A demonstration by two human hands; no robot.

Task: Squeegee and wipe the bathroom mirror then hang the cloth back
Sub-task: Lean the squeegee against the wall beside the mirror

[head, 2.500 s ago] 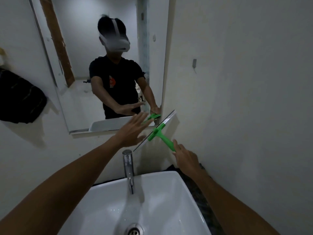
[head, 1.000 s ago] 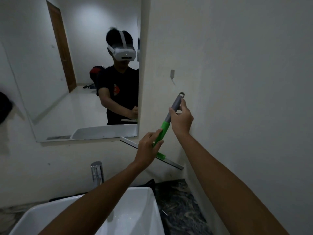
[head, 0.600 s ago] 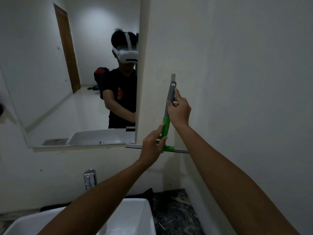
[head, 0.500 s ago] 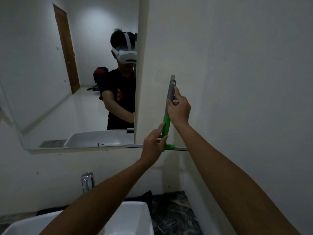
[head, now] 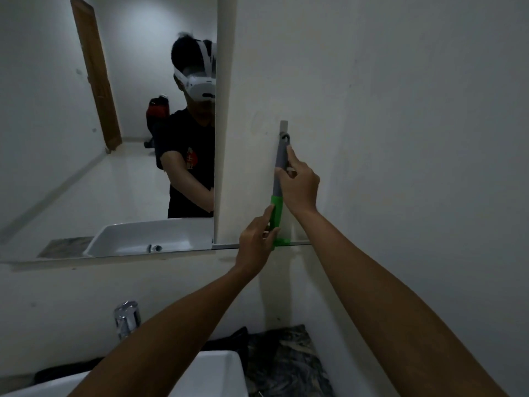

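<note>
We hold the squeegee [head: 277, 196] upright against the wall, right of the mirror [head: 108, 133], its loop at the wall hook [head: 283, 126]. Our right hand [head: 300, 186] grips the grey handle; our left hand [head: 256, 242] pinches the green neck.

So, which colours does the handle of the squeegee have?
The squeegee handle is grey in its upper part and bright green below; the head view shows it.

Green-and-grey squeegee [head: 277, 196] upright against the wall, handle loop at a wall hook [head: 283, 128], blade level at the bottom, just right of the mirror [head: 108, 156].
</note>
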